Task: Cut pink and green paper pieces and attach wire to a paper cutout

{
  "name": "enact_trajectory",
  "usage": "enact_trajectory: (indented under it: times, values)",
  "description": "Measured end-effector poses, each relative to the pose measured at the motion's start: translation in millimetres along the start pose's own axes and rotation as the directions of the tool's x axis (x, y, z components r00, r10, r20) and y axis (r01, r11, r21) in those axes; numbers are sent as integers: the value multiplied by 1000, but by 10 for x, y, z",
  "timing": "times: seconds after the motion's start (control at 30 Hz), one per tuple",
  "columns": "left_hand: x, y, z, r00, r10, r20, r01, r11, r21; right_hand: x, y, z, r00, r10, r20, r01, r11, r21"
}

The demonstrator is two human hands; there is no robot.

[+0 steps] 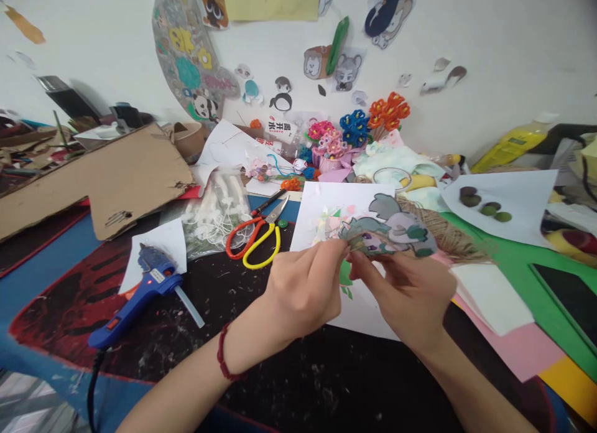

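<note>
A grey and green cartoon paper cutout (398, 231) is held up over a white sheet (364, 318) in the middle. My right hand (410, 290) grips the cutout's lower edge between thumb and fingers. At its left end, my left hand (308, 284) is closed in a pinch, close against the right thumb; whatever thin thing lies between its fingertips is too small to make out. A red bracelet (224, 355) circles my left wrist. Green and pink paper pieces (333, 221) lie on the white sheet, partly behind the hands.
Left of my hands are scissors (263, 234) and a blue glue gun (152, 287) with a cord. Cardboard (135, 172) leans at the left. Twine (433, 228), a phone (566, 296) and a yellow bottle (515, 140) are at the right. Craft flowers (354, 128) stand behind.
</note>
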State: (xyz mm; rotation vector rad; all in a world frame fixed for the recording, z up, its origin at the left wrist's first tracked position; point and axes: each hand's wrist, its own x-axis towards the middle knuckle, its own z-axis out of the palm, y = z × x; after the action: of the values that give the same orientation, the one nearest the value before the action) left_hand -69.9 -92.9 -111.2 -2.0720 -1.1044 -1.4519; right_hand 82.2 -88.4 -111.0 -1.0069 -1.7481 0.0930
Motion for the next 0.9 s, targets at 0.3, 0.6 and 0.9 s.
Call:
enact_trajectory:
  times: [0.3,0.6,0.9]
  values:
    - [31,36,-49,999,-46,-20,46,999,1,-10,7,4,993,117,-2,-117,991,59]
    - [0,14,-10,1000,-15,-3,15,1000,-13,-5,-10,-15,1000,29,3,-29,999,31]
    - [41,49,-56,998,-58,-18,58,998,5,11,-12,-11,998,60,-25,-60,998,11]
